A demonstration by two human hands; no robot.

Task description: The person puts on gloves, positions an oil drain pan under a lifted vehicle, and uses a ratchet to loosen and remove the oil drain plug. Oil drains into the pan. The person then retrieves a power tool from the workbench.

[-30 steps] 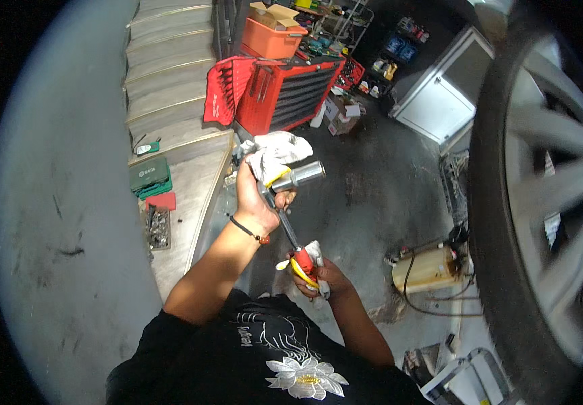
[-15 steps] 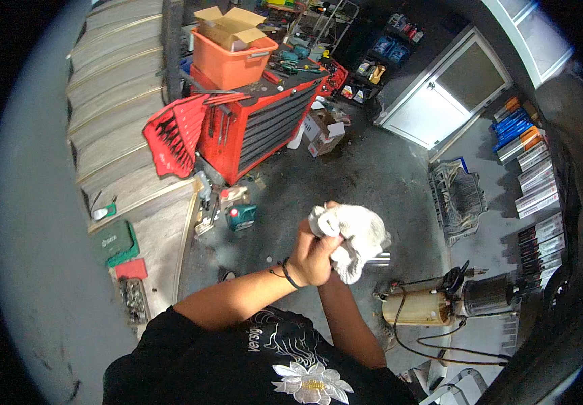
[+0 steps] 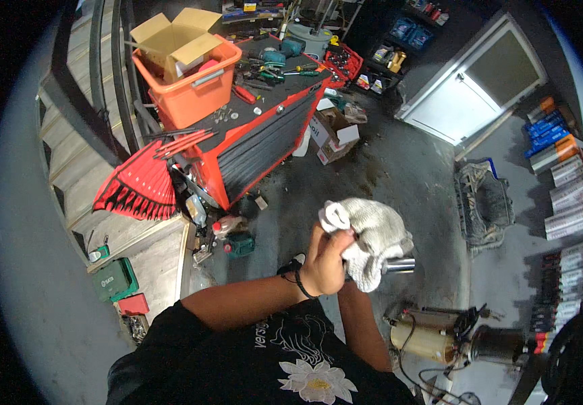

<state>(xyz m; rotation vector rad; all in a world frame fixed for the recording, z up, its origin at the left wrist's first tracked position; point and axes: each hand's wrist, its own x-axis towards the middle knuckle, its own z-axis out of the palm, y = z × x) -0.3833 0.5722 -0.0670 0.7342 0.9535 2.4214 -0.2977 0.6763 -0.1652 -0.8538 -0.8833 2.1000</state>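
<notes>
My left hand (image 3: 324,264), with a dark band at the wrist, is shut on a white knitted rag (image 3: 372,233) held at chest height. The rag is bunched around a tool, and only the tool's chrome cylindrical end (image 3: 399,265) sticks out to the right. My right forearm (image 3: 362,327) rises from below to the underside of the rag. The right hand itself is hidden behind the left hand and the cloth.
A red tool cart (image 3: 264,135) with scattered tools and an orange bin (image 3: 190,88) holding a cardboard box stands ahead-left. Concrete steps (image 3: 89,169) lie at left, small boxes (image 3: 332,131) on the floor, a metal canister with cables (image 3: 433,337) at lower right, and a black crate (image 3: 484,202) at right.
The view has swung from the wheel side toward the red cart. The tool's red-and-yellow handle, seen a second ago in my right hand, is now covered; the rag is wrapped over the tool.
</notes>
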